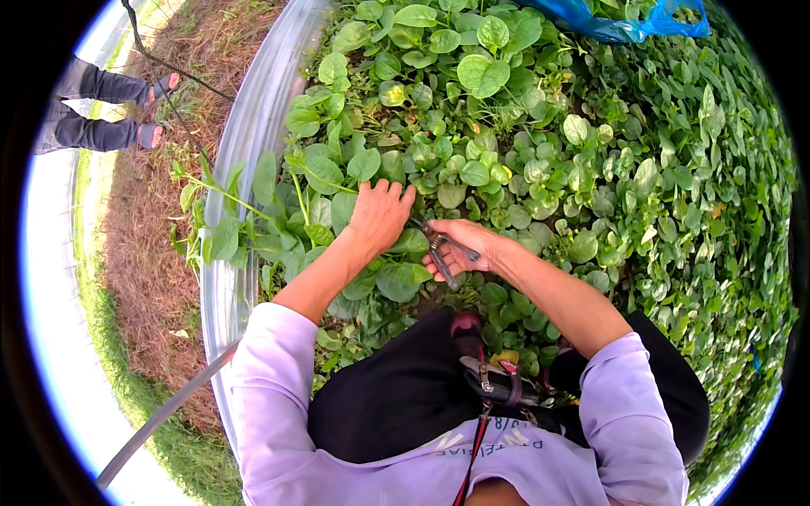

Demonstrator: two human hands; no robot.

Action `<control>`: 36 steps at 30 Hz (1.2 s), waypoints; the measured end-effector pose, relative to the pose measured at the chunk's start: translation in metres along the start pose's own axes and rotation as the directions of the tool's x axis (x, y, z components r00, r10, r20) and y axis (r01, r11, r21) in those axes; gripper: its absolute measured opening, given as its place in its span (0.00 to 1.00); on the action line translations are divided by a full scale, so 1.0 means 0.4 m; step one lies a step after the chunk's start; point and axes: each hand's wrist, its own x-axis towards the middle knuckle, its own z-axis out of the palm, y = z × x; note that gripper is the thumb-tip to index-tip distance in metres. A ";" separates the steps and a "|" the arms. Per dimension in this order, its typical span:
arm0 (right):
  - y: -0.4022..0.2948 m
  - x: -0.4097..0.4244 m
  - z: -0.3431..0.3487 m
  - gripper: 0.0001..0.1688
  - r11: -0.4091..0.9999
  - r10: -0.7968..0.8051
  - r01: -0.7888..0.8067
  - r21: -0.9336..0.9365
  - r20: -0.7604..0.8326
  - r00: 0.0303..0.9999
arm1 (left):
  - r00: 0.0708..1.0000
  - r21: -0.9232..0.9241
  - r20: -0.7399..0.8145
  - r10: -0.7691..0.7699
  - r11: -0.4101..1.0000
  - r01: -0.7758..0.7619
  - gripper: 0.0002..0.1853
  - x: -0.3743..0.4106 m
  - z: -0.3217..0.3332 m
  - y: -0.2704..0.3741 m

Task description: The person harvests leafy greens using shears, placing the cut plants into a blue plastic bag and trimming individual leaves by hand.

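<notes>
Low among the leafy green plants (484, 76), my left hand (381, 212) reaches in palm down, its fingers close together at a stem; whether they grip it is hidden. Just to its right, my right hand (465, 246) lies palm up with spring-loaded pruning shears (441, 250) across the palm. The fingers are loosely spread around their handles. The tips of the shears point toward my left fingertips and are partly hidden by leaves. Long leafy stems (237, 202) extend left from beside my left hand, over a clear plastic sheet.
The clear plastic sheet (221, 284) edges the bed on the left, with dry grass (139, 253) beyond. A person's legs (107, 85) in dark trousers stand at upper left. A blue plastic bag (601, 25) lies at the top. A black pouch (500, 382) hangs between my knees.
</notes>
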 end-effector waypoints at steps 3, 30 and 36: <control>0.004 0.019 0.002 0.22 0.998 -0.006 0.007 0.070 -0.019 1.000 | 0.985 0.068 0.174 -0.017 0.998 0.005 0.14 0.046 -0.005 0.009; 0.102 -0.139 -0.004 0.25 0.906 0.047 0.024 -0.422 0.159 0.986 | 0.915 -0.214 0.126 0.383 0.911 -0.352 0.21 -0.289 -0.067 0.020; 0.089 -0.080 0.029 0.27 0.916 0.055 -0.002 -0.400 0.119 0.991 | 0.979 -0.183 -0.006 0.205 0.962 -0.203 0.23 -0.247 -0.065 0.052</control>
